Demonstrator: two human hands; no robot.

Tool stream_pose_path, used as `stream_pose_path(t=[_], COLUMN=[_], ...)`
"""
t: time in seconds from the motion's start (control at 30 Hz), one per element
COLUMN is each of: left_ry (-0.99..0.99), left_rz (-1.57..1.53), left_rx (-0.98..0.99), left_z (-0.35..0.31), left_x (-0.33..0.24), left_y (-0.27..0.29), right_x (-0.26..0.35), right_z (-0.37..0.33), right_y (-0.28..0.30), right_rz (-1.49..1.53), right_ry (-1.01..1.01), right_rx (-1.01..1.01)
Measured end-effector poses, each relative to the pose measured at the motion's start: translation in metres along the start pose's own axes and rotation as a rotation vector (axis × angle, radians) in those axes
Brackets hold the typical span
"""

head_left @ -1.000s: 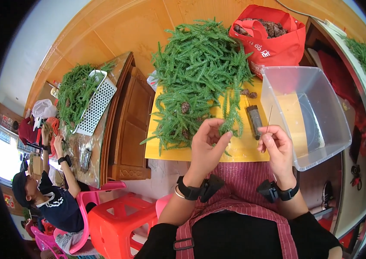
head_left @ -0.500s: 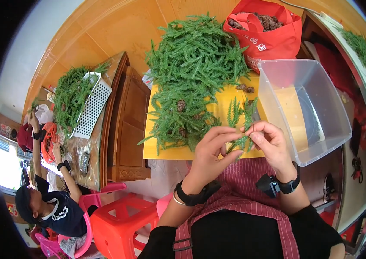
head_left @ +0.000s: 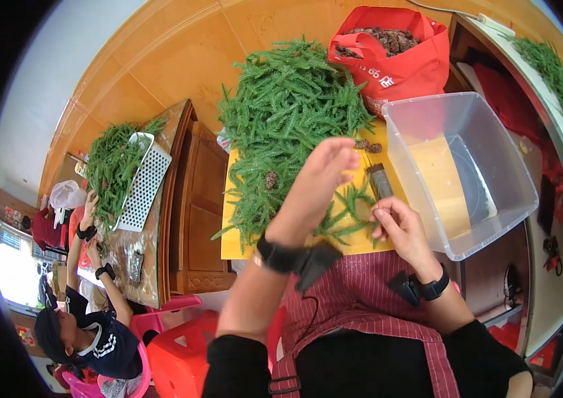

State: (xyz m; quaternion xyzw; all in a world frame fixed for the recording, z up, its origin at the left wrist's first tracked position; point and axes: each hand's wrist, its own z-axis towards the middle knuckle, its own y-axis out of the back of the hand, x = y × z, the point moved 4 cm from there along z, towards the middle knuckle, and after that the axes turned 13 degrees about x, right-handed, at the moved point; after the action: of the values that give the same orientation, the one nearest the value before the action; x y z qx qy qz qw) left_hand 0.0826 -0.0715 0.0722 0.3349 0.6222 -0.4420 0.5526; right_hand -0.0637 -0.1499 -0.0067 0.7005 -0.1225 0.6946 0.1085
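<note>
My left hand [head_left: 330, 174] is raised over the yellow tabletop [head_left: 231, 249], close to small pine cones [head_left: 369, 146]. Its fingers are stretched out, slightly blurred, with nothing seen in them. Low at the table's front edge, my right hand [head_left: 402, 229] pinches the stem end of an artificial pine sprig [head_left: 354, 199], whose green needled branches spread leftward. Just beyond those fingertips lies a dark, narrow oblong bundle [head_left: 379, 182]. A big heap of green pine sprigs [head_left: 294, 93] covers the table's left part, with a brown pine cone [head_left: 271, 180] lying on it.
A clear plastic bin [head_left: 460, 249] stands to the right. Behind it is a red bag [head_left: 407, 79] filled with pine cones. At far left, a co-worker [head_left: 89, 331] sits at another table beside a white perforated basket [head_left: 145, 186] and more greenery. A red stool [head_left: 178, 358] stands lower left.
My left hand has left the sprig and moved up and forward, its fingers straightening. My right hand still pinches the sprig, now lower. The dark bundle has come into plain sight.
</note>
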Motion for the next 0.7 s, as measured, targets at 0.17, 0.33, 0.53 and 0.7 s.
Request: stream_pose_path(t=[0.17, 0.33, 0.53, 0.7], left_ry=[0.210, 0.183, 0.379, 0.268], left_rz=[0.447, 1.295, 1.456, 1.624], left_rx=[0.113, 0.123, 0.044, -0.035], left_z=[0.098, 0.151, 0.163, 0.151], left_x=[0.053, 0.089, 0.110, 0.099], left_y=[0.006, 0.019, 0.016, 0.010], right_x=[0.001, -0.011, -0.022, -0.027], right_z=[-0.011, -0.019, -0.030, -0.030], right_y=[0.001, 0.004, 0.002, -0.003], right_rz=[0.143, 0.246, 0.304, 0.300], right_ry=[0.040, 0.067, 0.028, 0.010], right_rx=[0.068, 0.062, 0.099, 0.112])
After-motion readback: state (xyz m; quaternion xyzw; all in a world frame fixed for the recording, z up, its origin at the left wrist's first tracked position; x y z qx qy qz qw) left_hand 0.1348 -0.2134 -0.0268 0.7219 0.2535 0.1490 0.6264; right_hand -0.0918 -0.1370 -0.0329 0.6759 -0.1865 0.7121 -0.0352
